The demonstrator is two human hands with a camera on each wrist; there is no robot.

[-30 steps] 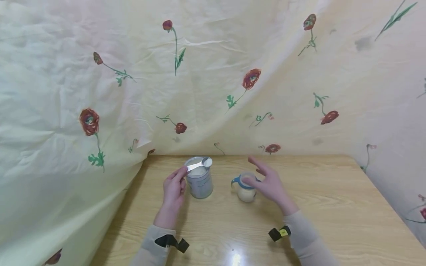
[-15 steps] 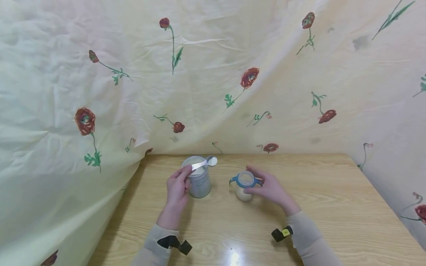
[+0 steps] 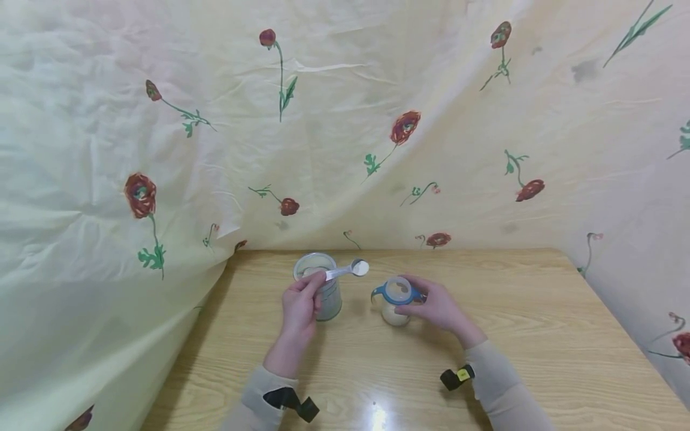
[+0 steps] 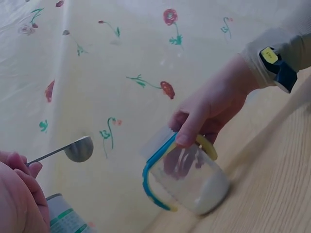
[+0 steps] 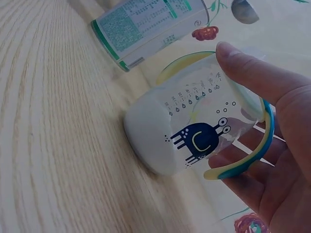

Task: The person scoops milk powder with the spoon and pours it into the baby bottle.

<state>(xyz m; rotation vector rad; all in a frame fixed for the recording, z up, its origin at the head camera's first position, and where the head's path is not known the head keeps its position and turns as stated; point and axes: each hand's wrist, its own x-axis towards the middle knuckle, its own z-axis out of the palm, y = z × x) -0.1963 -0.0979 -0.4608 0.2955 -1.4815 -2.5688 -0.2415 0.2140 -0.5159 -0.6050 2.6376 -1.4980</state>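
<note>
In the head view my left hand [image 3: 299, 308] pinches the handle of a measuring scoop [image 3: 360, 267], held level in the air between the can and the cup. White powder fills the bowl of the scoop [image 4: 80, 149], as the left wrist view shows. My right hand [image 3: 439, 306] grips a clear baby cup [image 3: 395, 316] near its top, thumb on one side and fingers on the other. Two blue and yellow handles [image 5: 255, 158] stick out from its collar. White contents cover the bottom of the cup, which stands upright on the table and is open at the top.
A tall, lidless can [image 3: 331, 300] of pale powder stands behind and beside my left hand, partly hidden by it. Under everything is a light wooden table [image 3: 512, 317]. A cream cloth with red flowers [image 3: 323, 149] hangs along the back and left.
My left hand has carried the full scoop rightward from over the can toward the cup. The right hand, first hovering with spread fingers, has come down round the cup and holds it.
</note>
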